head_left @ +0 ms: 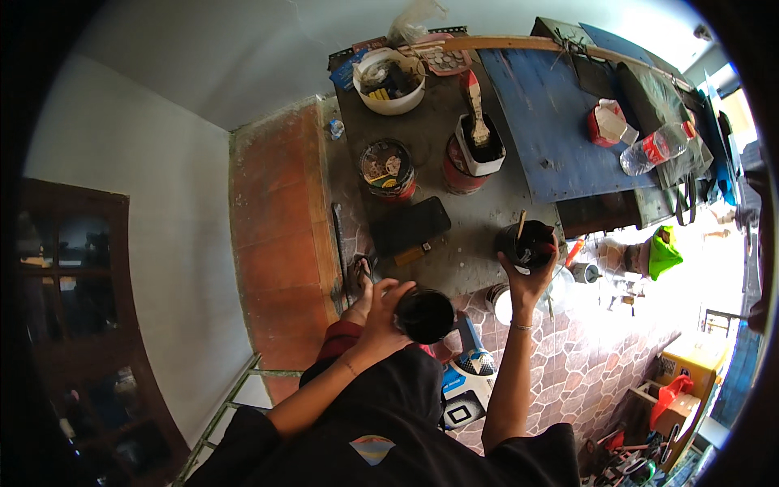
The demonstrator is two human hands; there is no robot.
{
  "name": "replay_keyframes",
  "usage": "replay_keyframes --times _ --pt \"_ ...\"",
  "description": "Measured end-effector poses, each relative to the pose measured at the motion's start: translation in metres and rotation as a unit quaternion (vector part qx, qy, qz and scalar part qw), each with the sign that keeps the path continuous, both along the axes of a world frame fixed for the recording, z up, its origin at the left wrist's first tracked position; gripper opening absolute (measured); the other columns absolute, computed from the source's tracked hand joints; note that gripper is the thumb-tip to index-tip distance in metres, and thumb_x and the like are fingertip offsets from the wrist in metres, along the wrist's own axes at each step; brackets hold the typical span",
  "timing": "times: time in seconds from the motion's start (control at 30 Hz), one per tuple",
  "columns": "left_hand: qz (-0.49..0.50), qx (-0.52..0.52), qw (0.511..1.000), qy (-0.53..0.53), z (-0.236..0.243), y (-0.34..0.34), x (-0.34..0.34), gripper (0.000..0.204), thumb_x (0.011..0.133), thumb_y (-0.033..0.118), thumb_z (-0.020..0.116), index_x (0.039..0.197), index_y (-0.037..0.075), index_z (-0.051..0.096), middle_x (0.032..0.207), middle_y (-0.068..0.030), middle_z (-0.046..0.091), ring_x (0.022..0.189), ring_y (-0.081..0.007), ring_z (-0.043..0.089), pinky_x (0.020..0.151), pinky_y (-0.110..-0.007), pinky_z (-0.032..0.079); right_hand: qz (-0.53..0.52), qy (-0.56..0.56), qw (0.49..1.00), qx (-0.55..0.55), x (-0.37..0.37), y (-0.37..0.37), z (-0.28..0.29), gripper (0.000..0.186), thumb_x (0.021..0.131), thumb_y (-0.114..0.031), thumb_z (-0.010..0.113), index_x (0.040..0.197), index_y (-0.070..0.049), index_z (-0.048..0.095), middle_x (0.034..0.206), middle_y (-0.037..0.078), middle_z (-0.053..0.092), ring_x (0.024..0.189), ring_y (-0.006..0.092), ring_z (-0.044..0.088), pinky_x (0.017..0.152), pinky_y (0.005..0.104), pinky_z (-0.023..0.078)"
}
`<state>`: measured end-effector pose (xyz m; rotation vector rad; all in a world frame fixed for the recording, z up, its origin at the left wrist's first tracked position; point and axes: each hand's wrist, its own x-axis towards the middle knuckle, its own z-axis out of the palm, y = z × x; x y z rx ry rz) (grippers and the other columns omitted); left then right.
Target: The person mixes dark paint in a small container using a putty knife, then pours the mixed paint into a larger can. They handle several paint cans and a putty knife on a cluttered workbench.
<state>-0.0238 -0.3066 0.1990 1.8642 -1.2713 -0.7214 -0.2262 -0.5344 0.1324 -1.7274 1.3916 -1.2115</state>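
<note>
My left hand (383, 326) is wrapped round the side of a dark round cup (428, 316), held in front of my body below the table edge. Its inside looks black; I cannot make out what is in it. My right hand (529, 282) grips a black tub (510, 243) at the table's near right edge. A thin wooden stick (522, 221) leans out of that tub. Farther back, a paintbrush (477, 109) with a red handle stands in a cut white container (485, 166) on a red can (461, 180).
On the table (479, 227) lie a black flat case (412, 227) and a small orange-brown item (412, 255). A lidded can (387, 166) and white bowl (391, 104) stand behind. A blue board (527, 122) bears a plastic bottle (657, 149). A boxed item (466, 398) is on the floor.
</note>
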Motion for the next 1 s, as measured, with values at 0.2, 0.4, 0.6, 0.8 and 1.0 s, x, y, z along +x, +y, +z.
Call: replay_keyframes --times 0.2,0.4,0.6,0.8,1.0 --pt "-0.04 -0.037 0.998 -0.019 -0.032 -0.057 -0.016 0.095 0.062 0.011 0.092 0.147 0.016 0.05 0.137 -0.0151 0.051 0.132 -0.042 0.051 0.114 -0.047 0.043 -0.032 -0.042 0.998 0.047 0.004 -0.005 -0.01 0.11 0.062 -0.02 0.101 0.153 -0.011 0.041 0.143 0.017 0.053 0.128 0.0323 0.057 0.098 0.0433 0.055" --pt "0.014 -0.015 1.0 0.014 -0.05 -0.075 -0.022 0.107 0.057 0.02 0.098 0.15 0.012 0.046 0.137 -0.0157 0.055 0.128 -0.0404 0.054 0.109 -0.047 0.047 0.016 -0.085 0.994 0.062 -0.009 0.003 -0.018 0.133 0.063 -0.015 0.101 0.165 -0.014 0.016 0.162 0.021 0.032 0.149 0.0365 0.037 0.119 0.0541 0.037" --pt "0.055 0.01 0.998 0.015 -0.062 -0.072 -0.028 0.109 0.059 0.017 0.098 0.15 0.008 0.04 0.136 -0.02 0.054 0.124 -0.0419 0.057 0.104 -0.047 0.05 -0.01 -0.096 0.994 0.059 -0.035 0.059 -0.022 0.126 0.071 -0.018 0.097 0.165 -0.011 0.013 0.164 0.022 0.032 0.153 0.0361 0.031 0.126 0.0542 0.023" --pt "0.136 -0.131 0.981 -0.041 -0.05 -0.03 0.017 0.083 0.071 0.009 0.089 0.142 0.003 0.045 0.127 -0.0149 0.057 0.106 -0.028 0.065 0.089 -0.04 0.056 -0.027 -0.08 0.991 0.108 -0.056 0.134 -0.026 0.105 0.08 -0.014 0.089 0.162 -0.008 0.025 0.161 0.019 0.039 0.15 0.0338 0.038 0.123 0.0535 0.031" --pt "0.174 -0.12 0.976 -0.05 -0.055 -0.113 0.137 0.143 0.056 0.034 0.104 0.162 0.008 0.011 0.159 -0.0265 0.032 0.151 -0.0389 0.031 0.124 -0.05 0.029 0.028 -0.06 0.992 0.104 -0.043 0.159 -0.022 0.114 0.073 -0.025 0.096 0.161 -0.004 0.026 0.16 0.02 0.038 0.15 0.0362 0.038 0.124 0.0538 0.031"
